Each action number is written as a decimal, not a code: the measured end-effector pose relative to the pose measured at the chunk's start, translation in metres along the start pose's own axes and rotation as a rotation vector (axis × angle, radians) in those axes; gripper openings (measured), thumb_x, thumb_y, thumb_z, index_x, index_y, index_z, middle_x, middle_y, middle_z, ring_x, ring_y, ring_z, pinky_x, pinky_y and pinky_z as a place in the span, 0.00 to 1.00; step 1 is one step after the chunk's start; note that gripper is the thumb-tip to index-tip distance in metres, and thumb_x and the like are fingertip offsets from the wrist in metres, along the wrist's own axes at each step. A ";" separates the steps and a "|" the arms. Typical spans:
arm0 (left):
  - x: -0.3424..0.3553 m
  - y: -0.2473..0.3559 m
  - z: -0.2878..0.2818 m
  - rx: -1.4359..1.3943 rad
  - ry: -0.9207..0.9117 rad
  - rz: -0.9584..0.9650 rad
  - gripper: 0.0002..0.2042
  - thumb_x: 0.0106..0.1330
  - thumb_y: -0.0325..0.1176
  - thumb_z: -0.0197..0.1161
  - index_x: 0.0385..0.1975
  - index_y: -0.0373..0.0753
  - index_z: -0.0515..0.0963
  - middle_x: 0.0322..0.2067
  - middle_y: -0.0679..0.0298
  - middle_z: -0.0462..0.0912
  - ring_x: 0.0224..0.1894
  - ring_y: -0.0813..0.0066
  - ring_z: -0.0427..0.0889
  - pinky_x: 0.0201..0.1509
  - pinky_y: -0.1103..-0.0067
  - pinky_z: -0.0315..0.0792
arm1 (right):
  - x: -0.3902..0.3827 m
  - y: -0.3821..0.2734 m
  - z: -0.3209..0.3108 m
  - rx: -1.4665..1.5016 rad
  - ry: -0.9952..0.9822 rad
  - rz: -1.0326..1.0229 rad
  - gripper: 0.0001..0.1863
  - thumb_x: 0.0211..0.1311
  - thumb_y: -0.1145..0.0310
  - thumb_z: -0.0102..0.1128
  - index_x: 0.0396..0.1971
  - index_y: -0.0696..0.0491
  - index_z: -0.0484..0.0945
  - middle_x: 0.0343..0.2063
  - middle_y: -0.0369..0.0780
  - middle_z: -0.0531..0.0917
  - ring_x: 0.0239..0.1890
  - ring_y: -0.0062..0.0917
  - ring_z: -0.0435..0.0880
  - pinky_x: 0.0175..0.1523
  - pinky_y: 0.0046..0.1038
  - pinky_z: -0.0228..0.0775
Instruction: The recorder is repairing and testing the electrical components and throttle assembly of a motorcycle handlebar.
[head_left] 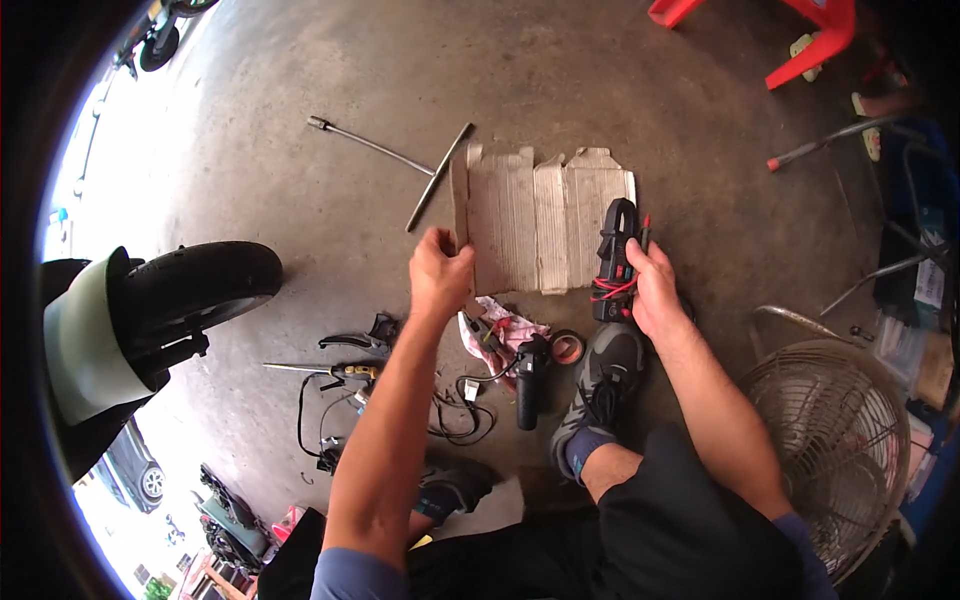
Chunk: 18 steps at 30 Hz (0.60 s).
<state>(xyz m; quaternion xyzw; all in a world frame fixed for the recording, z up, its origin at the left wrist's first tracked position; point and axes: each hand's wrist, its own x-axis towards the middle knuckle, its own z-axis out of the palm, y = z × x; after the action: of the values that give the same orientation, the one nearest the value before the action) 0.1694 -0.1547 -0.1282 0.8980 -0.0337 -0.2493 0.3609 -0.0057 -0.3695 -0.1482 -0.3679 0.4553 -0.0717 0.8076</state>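
My left hand (441, 272) pinches the cardboard (510, 225) at its left edge; my right hand (656, 288) grips the meter (614, 255) at its right edge. 1 T-wrench (438, 178) lies on the floor (330, 60) nearby.

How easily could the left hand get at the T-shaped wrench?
Probably yes: the T-shaped wrench lies just beyond the left hand, nothing visible blocking it, though the hand must likely release the cardboard first.

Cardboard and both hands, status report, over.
Left hand gripping cardboard by its left edge. Right hand holding black clamp meter, red lead wrapped around. T-handle wrench lying left of cardboard.
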 end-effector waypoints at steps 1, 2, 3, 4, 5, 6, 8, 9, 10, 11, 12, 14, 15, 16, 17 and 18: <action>-0.004 0.017 -0.012 -0.119 -0.107 -0.035 0.13 0.53 0.30 0.65 0.33 0.31 0.72 0.27 0.60 0.79 0.28 0.72 0.78 0.36 0.76 0.73 | -0.001 -0.002 -0.001 0.022 -0.020 -0.007 0.12 0.70 0.65 0.49 0.47 0.55 0.70 0.38 0.38 0.79 0.39 0.23 0.79 0.40 0.30 0.78; -0.014 0.034 -0.028 -0.210 -0.165 0.072 0.11 0.53 0.28 0.64 0.32 0.31 0.72 0.27 0.63 0.79 0.29 0.78 0.75 0.35 0.80 0.71 | -0.003 -0.005 -0.004 0.038 -0.012 0.000 0.13 0.70 0.64 0.50 0.47 0.55 0.70 0.38 0.39 0.79 0.39 0.24 0.80 0.39 0.30 0.78; -0.030 0.051 -0.048 -0.313 -0.237 0.187 0.09 0.53 0.26 0.63 0.32 0.32 0.71 0.27 0.66 0.78 0.29 0.83 0.73 0.33 0.83 0.68 | -0.005 -0.008 -0.005 0.061 -0.031 -0.012 0.13 0.70 0.63 0.50 0.47 0.55 0.70 0.38 0.39 0.79 0.38 0.24 0.80 0.39 0.31 0.78; -0.045 0.069 -0.065 -0.317 -0.209 0.164 0.09 0.53 0.25 0.62 0.32 0.33 0.71 0.28 0.67 0.78 0.29 0.84 0.73 0.33 0.84 0.68 | -0.007 -0.010 -0.006 0.056 -0.005 0.004 0.13 0.70 0.63 0.51 0.47 0.55 0.70 0.38 0.40 0.79 0.37 0.26 0.80 0.39 0.35 0.79; -0.061 0.087 -0.082 -0.378 -0.180 0.275 0.08 0.54 0.24 0.62 0.31 0.33 0.71 0.28 0.68 0.78 0.29 0.85 0.72 0.33 0.85 0.67 | -0.008 -0.013 -0.006 0.067 -0.014 0.007 0.13 0.70 0.63 0.51 0.47 0.55 0.70 0.38 0.40 0.79 0.37 0.26 0.80 0.39 0.35 0.79; -0.074 0.104 -0.097 -0.421 -0.181 0.227 0.08 0.55 0.24 0.63 0.32 0.33 0.71 0.29 0.67 0.78 0.30 0.85 0.73 0.35 0.85 0.67 | -0.009 -0.016 -0.005 0.090 0.019 -0.015 0.13 0.69 0.63 0.51 0.46 0.55 0.70 0.38 0.40 0.79 0.37 0.27 0.81 0.39 0.36 0.79; -0.095 0.131 -0.115 -0.529 -0.163 0.285 0.08 0.57 0.24 0.62 0.35 0.33 0.72 0.32 0.67 0.79 0.33 0.85 0.75 0.40 0.85 0.69 | -0.011 -0.020 -0.002 0.113 0.056 -0.023 0.13 0.69 0.63 0.51 0.47 0.55 0.70 0.38 0.41 0.80 0.36 0.29 0.82 0.40 0.38 0.78; -0.100 0.140 -0.118 -0.513 -0.155 0.250 0.08 0.57 0.24 0.62 0.35 0.33 0.72 0.32 0.67 0.79 0.33 0.85 0.75 0.40 0.85 0.69 | -0.013 -0.021 -0.001 0.125 0.049 -0.014 0.13 0.69 0.63 0.51 0.47 0.55 0.70 0.38 0.41 0.80 0.36 0.29 0.82 0.40 0.38 0.78; -0.104 0.147 -0.119 -0.551 -0.170 0.268 0.10 0.57 0.23 0.62 0.38 0.33 0.72 0.33 0.66 0.80 0.34 0.85 0.76 0.41 0.85 0.69 | -0.013 -0.022 0.000 0.132 0.036 -0.021 0.13 0.69 0.64 0.51 0.47 0.55 0.70 0.38 0.41 0.80 0.36 0.29 0.82 0.40 0.38 0.78; -0.106 0.151 -0.120 -0.571 -0.179 0.261 0.12 0.58 0.23 0.61 0.41 0.32 0.73 0.34 0.66 0.80 0.36 0.84 0.76 0.43 0.85 0.69 | -0.013 -0.024 0.002 0.135 0.025 -0.038 0.13 0.69 0.64 0.51 0.47 0.55 0.70 0.37 0.41 0.80 0.36 0.29 0.82 0.39 0.38 0.78; -0.107 0.153 -0.119 -0.626 -0.219 0.265 0.17 0.58 0.23 0.62 0.48 0.31 0.73 0.36 0.65 0.81 0.38 0.83 0.78 0.46 0.85 0.70 | -0.013 -0.024 0.002 0.144 0.023 -0.027 0.13 0.69 0.64 0.51 0.47 0.55 0.70 0.37 0.41 0.80 0.36 0.29 0.82 0.39 0.38 0.78; -0.109 0.151 -0.113 -0.747 -0.257 0.276 0.18 0.57 0.24 0.63 0.49 0.31 0.72 0.38 0.64 0.81 0.39 0.82 0.78 0.46 0.84 0.71 | -0.012 -0.028 0.002 0.145 0.059 -0.096 0.14 0.69 0.61 0.51 0.46 0.55 0.71 0.37 0.41 0.80 0.37 0.31 0.82 0.40 0.39 0.77; -0.109 0.148 -0.111 -0.850 -0.286 0.272 0.20 0.57 0.25 0.64 0.50 0.31 0.72 0.39 0.63 0.81 0.39 0.81 0.79 0.46 0.83 0.71 | -0.011 -0.030 0.000 0.152 0.045 -0.093 0.14 0.69 0.61 0.51 0.46 0.55 0.71 0.37 0.41 0.80 0.37 0.31 0.82 0.40 0.39 0.77; -0.106 0.145 -0.109 -0.907 -0.305 0.270 0.19 0.58 0.26 0.63 0.51 0.31 0.72 0.41 0.60 0.82 0.41 0.76 0.81 0.49 0.78 0.73 | -0.011 -0.033 -0.002 0.156 0.061 -0.122 0.14 0.69 0.61 0.51 0.46 0.55 0.72 0.36 0.41 0.80 0.37 0.31 0.82 0.41 0.38 0.77; -0.105 0.140 -0.107 -0.907 -0.308 0.270 0.19 0.58 0.26 0.63 0.51 0.31 0.72 0.41 0.60 0.82 0.41 0.76 0.81 0.49 0.78 0.73 | -0.011 -0.037 -0.005 0.155 0.085 -0.158 0.14 0.69 0.61 0.51 0.45 0.56 0.72 0.36 0.41 0.81 0.37 0.31 0.82 0.42 0.36 0.76; -0.103 0.134 -0.105 -1.022 -0.337 0.234 0.19 0.59 0.26 0.62 0.50 0.31 0.72 0.42 0.59 0.81 0.41 0.74 0.81 0.50 0.76 0.74 | -0.011 -0.040 -0.007 0.161 0.084 -0.191 0.14 0.70 0.61 0.50 0.46 0.56 0.72 0.36 0.40 0.81 0.37 0.30 0.82 0.43 0.34 0.76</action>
<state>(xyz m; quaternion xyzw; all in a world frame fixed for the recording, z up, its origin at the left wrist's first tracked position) 0.1456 -0.1622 0.0691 0.5464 -0.0655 -0.3326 0.7658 -0.0086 -0.3972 -0.1165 -0.3400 0.4444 -0.2000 0.8043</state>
